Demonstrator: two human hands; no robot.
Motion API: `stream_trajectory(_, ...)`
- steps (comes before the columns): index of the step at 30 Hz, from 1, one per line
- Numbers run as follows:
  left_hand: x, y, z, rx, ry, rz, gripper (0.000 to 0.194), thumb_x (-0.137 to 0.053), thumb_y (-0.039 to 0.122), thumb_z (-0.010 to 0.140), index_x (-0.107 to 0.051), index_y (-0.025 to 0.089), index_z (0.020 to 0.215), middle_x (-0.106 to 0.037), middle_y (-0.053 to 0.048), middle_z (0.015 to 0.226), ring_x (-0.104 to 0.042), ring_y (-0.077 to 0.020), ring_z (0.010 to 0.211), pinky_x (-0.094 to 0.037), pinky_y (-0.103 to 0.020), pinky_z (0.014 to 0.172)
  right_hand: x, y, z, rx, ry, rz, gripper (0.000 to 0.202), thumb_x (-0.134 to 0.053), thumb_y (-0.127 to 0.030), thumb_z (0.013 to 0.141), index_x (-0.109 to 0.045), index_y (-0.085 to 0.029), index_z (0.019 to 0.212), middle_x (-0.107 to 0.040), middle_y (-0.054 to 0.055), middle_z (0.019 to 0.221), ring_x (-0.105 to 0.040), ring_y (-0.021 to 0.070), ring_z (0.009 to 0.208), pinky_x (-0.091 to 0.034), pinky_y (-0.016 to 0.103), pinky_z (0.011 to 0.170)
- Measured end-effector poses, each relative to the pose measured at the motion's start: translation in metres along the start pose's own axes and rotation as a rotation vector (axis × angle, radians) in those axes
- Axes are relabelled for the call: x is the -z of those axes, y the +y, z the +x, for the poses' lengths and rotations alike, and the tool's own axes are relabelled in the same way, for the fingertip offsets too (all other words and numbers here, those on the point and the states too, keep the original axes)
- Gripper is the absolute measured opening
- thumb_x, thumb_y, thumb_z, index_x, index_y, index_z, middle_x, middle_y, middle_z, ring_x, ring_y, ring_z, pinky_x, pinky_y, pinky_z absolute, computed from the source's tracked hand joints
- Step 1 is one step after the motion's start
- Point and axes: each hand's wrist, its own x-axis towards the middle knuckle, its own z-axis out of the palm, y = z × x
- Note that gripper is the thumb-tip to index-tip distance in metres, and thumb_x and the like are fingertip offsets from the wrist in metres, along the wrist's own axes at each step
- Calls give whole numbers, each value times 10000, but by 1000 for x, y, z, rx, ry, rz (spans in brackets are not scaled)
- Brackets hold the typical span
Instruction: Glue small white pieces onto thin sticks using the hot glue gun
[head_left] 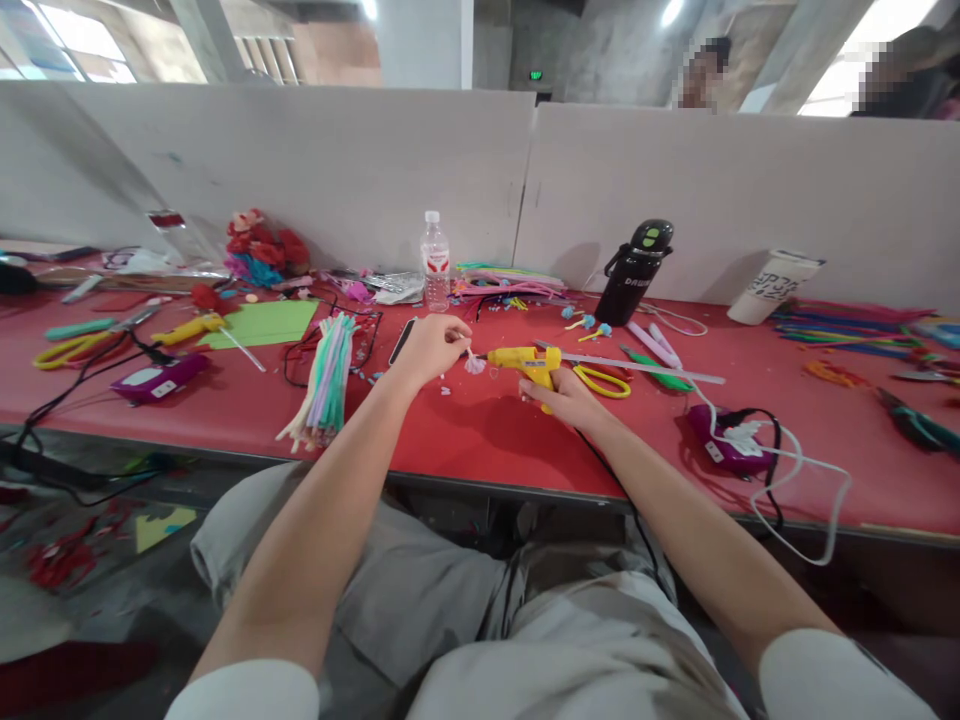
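Note:
Between the fingertips of my left hand [439, 345] is a small pale pink pipe-cleaner flower [474, 366], hanging low over the red table. My right hand [564, 396] grips a yellow hot glue gun [529, 364] by its handle, its nozzle pointing left at the flower. Whether nozzle and flower touch is too small to tell. A clear glue stick [637, 365] sticks out from the gun's rear side. Left of my left forearm lies a bundle of pastel pipe cleaners [334, 375]. Yellow-handled scissors [604, 381] rest just behind my right hand.
A water bottle [435, 262], a black flask [636, 272] and a white cup [774, 287] stand along the white partition [360, 180]. Purple power strips [161, 378] with cables lie on both sides. Several small blue flowers [589, 322] and a second yellow glue gun [186, 330] are on the table.

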Motion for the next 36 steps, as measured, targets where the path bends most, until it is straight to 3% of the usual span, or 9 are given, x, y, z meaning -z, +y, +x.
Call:
stream_trajectory(4,-2,2,0,13,-20,-36,130,-680,230,785,-739,170,884,-751,-90,847,-709,-212,810,-548,-330,795,-1,-1,-1,-11,21,-74,423,-584,-583,826,-597,-161,840,-553,4,676,-471,127,590,-383,261,558)
stream_trajectory(9,-1,0,0,14,-25,-28,135,-681,241,788,-741,176,890,-754,-87,853,-705,-210,819,-547,-333,810,0,-3,-3,-23,29,-98,416,-573,-587,830,-572,-172,804,-473,-22,629,-404,113,559,-337,257,537)
stream_trajectory(36,-1,0,0,19,-10,-3,145,-677,252,781,-741,177,887,-749,-89,841,-700,-211,806,-539,-332,792,-1,0,-4,-17,38,-159,446,-549,-622,838,-575,-180,785,-448,-30,583,-395,113,519,-308,258,496)
